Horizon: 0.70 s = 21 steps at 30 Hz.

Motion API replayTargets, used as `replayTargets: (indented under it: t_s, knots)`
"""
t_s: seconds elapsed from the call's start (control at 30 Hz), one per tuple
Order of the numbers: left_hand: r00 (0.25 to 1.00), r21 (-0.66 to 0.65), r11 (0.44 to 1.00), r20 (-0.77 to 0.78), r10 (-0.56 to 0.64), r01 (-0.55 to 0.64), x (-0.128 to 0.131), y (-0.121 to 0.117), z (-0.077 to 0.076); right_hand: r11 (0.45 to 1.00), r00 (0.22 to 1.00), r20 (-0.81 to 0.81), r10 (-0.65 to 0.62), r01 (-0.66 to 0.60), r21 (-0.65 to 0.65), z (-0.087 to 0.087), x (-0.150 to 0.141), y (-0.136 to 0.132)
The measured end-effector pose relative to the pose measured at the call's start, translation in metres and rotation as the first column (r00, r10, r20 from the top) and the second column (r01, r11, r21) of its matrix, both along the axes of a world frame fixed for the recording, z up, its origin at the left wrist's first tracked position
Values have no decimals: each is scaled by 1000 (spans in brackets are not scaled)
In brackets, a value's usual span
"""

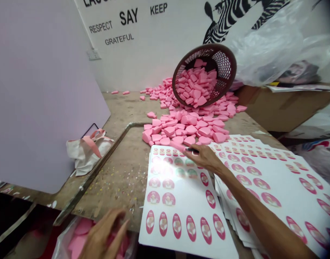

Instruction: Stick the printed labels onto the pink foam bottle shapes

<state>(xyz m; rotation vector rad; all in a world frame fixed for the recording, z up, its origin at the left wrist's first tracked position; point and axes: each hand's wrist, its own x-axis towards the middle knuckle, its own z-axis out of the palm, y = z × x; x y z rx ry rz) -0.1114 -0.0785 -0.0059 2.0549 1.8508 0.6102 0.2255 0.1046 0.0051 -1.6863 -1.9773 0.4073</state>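
One worktable (117, 111): brown, scuffed, running beneath and beyond the near sticker sheet (186, 201).
Fanned sheets (273, 169): overlapping, just right of the near sticker sheet.
Basket (221, 63): tipped sideways, beyond the near sticker sheet, partly filled with pink pieces (190, 129); more heaped outside, down to the sheet's far edge.
Plastic bag (62, 237): left of the sheet's near corner, below worktable level, more pink inside.
Left hand (104, 230): above plastic bag, blurred; fingers spread, nothing visibly held.
Right hand (204, 156): over the sheet's far edge, fingers bent beside one pink piece (178, 145); pinching or merely touching, cannot tell.
Dark object (192, 150): small, at right fingertips, unclear.
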Motion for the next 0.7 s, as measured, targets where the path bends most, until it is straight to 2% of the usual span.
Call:
replayTargets:
  t_s: [0.03,0.07,0.1,0.13,0.17,0.2,0.23,0.3,0.37,0.43,0.47,0.57,0.63,0.7]
  knots:
    - [998,19,1000,67,-14,13,20,12,3,972,977,-76,200,-207,-108,10,0,-18]
    - [991,47,997,119,-59,54,42,24,6,903,924,-167,344,-374,-209,18,0,-37]
    - [973,45,989,177,-145,139,63,34,9,828,871,-239,429,-485,-281,24,0,-53]
    - [939,30,974,260,-226,226,82,42,11,755,821,-306,483,-567,-329,28,0,-68]
    - [891,-25,945,342,-299,327,98,47,12,708,791,-354,499,-607,-361,30,0,-79]
    - [839,-86,907,425,-340,411,111,50,12,684,779,-389,492,-622,-381,29,1,-88]
    - [794,-149,871,502,-342,469,119,52,10,685,781,-414,467,-616,-390,25,3,-94]
    - [745,-258,832,619,-248,491,128,53,5,741,811,-441,384,-556,-377,13,7,-97]
    - [713,-326,859,698,-63,395,131,57,-3,847,857,-432,280,-432,-309,-4,10,-91]
    - [634,-373,886,763,126,274,136,67,-10,950,909,-387,156,-246,-195,-22,11,-80]
    - [584,-387,896,788,198,217,139,74,-14,980,934,-345,97,-151,-132,-31,10,-73]
    - [484,-380,920,825,292,94,153,98,-21,997,994,-106,-22,30,75,-55,4,-55]
    - [458,-374,926,833,309,56,162,111,-25,983,998,36,-56,49,175,-64,0,-48]
    - [443,-383,923,837,322,51,168,118,-28,975,994,92,-64,43,218,-70,-3,-45]
